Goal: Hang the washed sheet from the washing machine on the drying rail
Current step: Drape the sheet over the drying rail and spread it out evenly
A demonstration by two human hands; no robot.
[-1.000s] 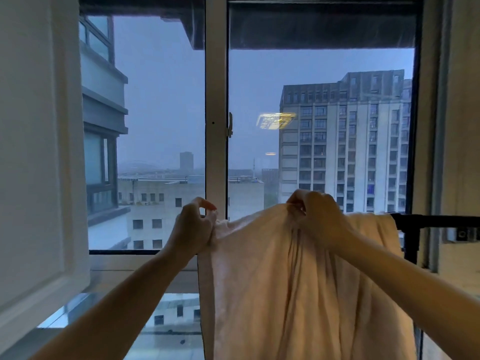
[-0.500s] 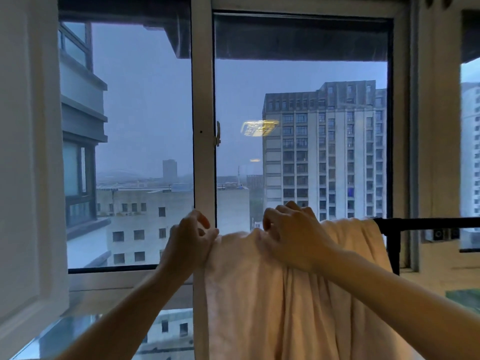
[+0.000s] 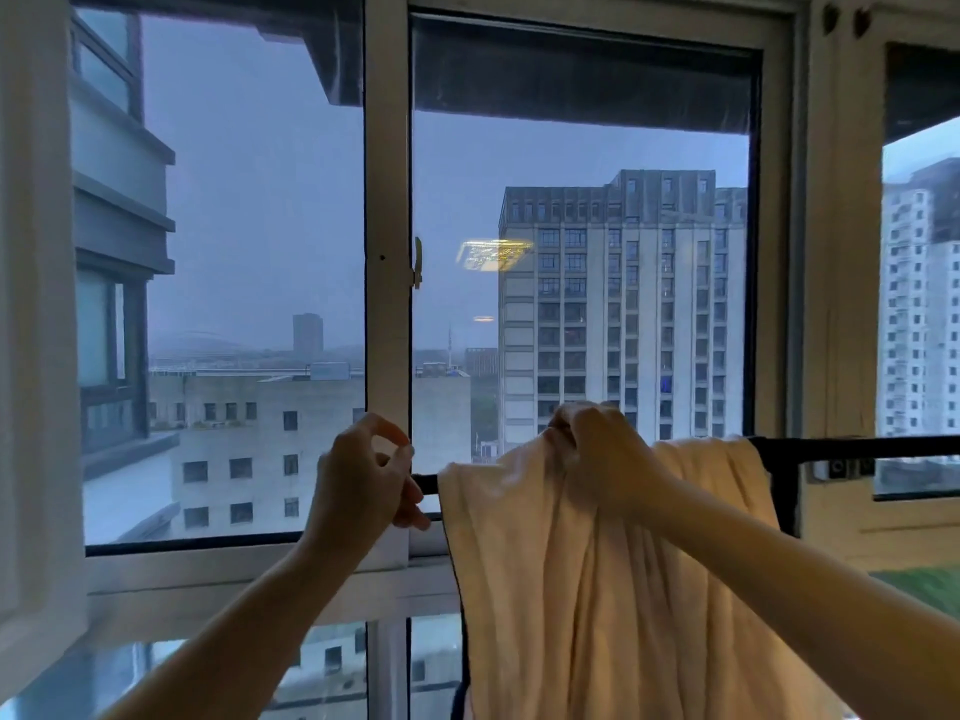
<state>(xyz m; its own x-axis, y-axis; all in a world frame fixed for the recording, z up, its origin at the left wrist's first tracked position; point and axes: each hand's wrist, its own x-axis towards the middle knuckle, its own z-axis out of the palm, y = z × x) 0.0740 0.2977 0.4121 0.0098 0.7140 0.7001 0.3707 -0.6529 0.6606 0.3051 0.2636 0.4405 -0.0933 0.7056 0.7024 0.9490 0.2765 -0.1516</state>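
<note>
Head view: right hand (image 3: 605,454) pinches the sheet (image 3: 587,574) bunched on the drying rail (image 3: 852,445); left hand (image 3: 363,480), loosely curled, holds nothing; spreading leftward should flatten it.

A high-rise flat: sheet (image 3: 597,563) on a rail (image 3: 852,448) before windows (image 3: 387,252) facing tower blocks (image 3: 623,304).

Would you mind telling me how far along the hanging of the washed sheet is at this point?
Mostly done: the sheet is already draped over the black drying rail and hangs down in front of the window. In hand: the right hand pinches a bunched fold at the top, while the left hand is beside the sheet's left edge, off the cloth. Left: spreading the bunched fabric along the bare rail.
</note>
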